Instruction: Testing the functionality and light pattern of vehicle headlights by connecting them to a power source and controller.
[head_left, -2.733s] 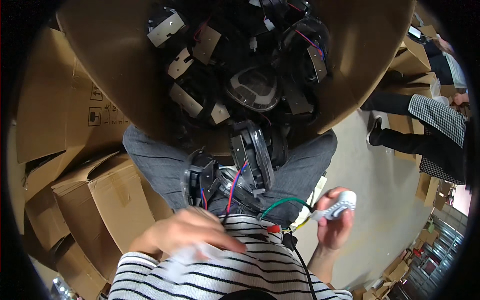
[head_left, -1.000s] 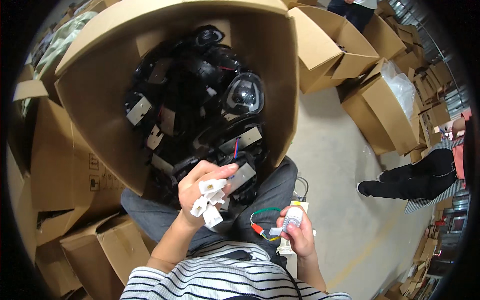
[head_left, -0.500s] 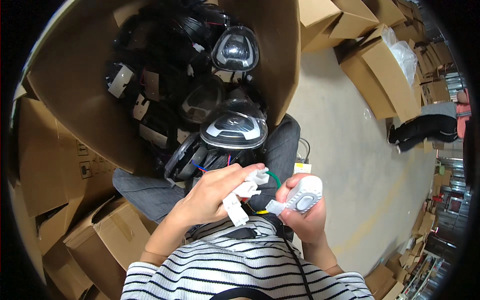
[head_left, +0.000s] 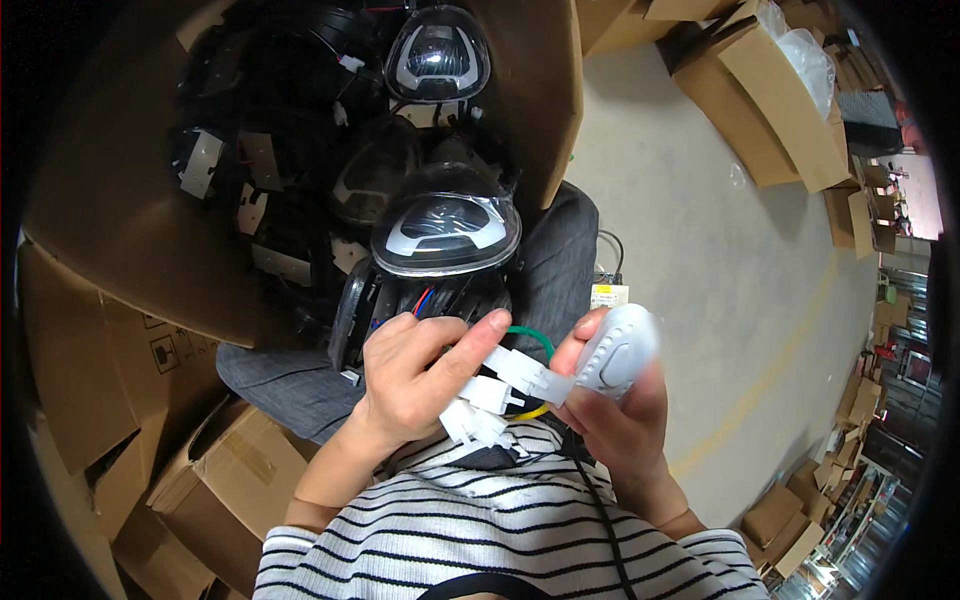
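My left hand (head_left: 415, 378) is closed around several white plastic wire connectors (head_left: 487, 394), bunched beneath its fingers. A green wire (head_left: 536, 336) arcs out above them, and a yellow wire (head_left: 534, 412) shows below. In my right hand (head_left: 628, 425) is a pale oval handheld device (head_left: 612, 352) with a ribbed edge and a raised middle, slightly blurred. A small white plug (head_left: 555, 388) at its end meets one of the connectors; whether it is seated inside cannot be seen. Just beyond my hands lies a clear-fronted headlight (head_left: 447, 225), tilted on other black lamp housings.
A large open cardboard box (head_left: 130, 230) full of black headlights stands before me, between my legs. A small box-shaped unit with a yellow label (head_left: 608, 294) sits on the floor by my right knee. Cartons (head_left: 765, 110) stand far right; folded cardboard (head_left: 235, 465) lies left.
The right hand has brought its device and plug up and left against the connectors. My left fingers have shifted, with the index finger stretched along the top. The whole view has tilted somewhat.
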